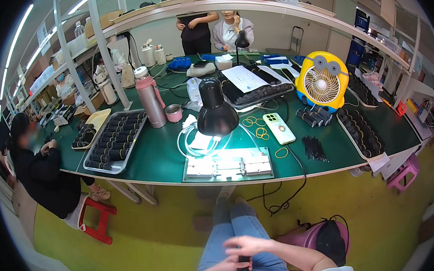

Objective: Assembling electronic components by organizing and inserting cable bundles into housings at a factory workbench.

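Low over my lap, my left hand (pixel 230 265) is closed around a small black object (pixel 243 266), whose kind I cannot make out. Just above it is my right hand (pixel 247 245), its fingers stretched out and slightly apart, palm side hidden. Whether the right fingers touch the object cannot be seen. In front of me at the table's edge lies a metal jig (pixel 228 165) on a flat plate, lit by a black desk lamp (pixel 218 108). To its right are a phone (pixel 279 128), yellow rubber bands (pixel 262 133) and a pile of black ties (pixel 315 148).
Trays of black rolled bundles stand left (pixel 114 141) and right (pixel 360 133) on the green table (pixel 160 154). A pink flask (pixel 150 99) and a yellow fan (pixel 322 81) stand farther back. A seated person (pixel 48 174) works at left. A pink stool (pixel 404 172) is at right.
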Demonstrator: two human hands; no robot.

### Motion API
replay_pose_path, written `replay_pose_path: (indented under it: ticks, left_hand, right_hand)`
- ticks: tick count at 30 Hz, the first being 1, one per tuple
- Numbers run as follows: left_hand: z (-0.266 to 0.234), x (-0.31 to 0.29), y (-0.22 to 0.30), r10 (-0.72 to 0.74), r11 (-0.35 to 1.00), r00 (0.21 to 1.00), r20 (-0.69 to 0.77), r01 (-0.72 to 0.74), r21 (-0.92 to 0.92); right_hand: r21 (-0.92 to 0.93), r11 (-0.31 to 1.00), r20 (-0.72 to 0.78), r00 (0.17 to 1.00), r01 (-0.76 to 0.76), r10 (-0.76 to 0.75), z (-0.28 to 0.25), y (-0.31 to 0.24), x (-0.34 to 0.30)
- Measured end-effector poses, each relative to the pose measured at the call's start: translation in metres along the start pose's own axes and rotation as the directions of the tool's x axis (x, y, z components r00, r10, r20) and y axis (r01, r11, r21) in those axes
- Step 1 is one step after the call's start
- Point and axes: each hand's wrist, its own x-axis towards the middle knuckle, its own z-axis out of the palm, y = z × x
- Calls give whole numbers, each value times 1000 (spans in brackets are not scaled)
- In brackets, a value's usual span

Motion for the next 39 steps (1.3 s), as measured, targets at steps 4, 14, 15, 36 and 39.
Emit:
replay_pose_path:
  ticks: [4, 14, 15, 36, 39]
  left_hand:
    - [-8, 5, 1, 39, 999, 999, 0, -39, 34]
    - [-18, 5, -31, 107, 993, 994, 2, -107, 53]
    - [-17, 3, -37, 104, 994, 995, 4, -104, 45]
    - [11, 65, 130, 667, 609, 707, -233, -698, -376]
    - [9, 71, 126, 657, 612, 715, -239, -691, -384]
  right_hand:
    - [-124, 985, 294, 944, -120, 152, 15, -6, -5]
    - [-203, 966, 386, 894, -159, 229, 22, -12, -12]
    - [-114, 988, 163, 980, -100, 118, 25, 3, -9]
    - [456, 875, -647, 736, 164, 200, -96, -49, 63]
    - [467, 870, -641, 738, 159, 210, -99, -49, 64]
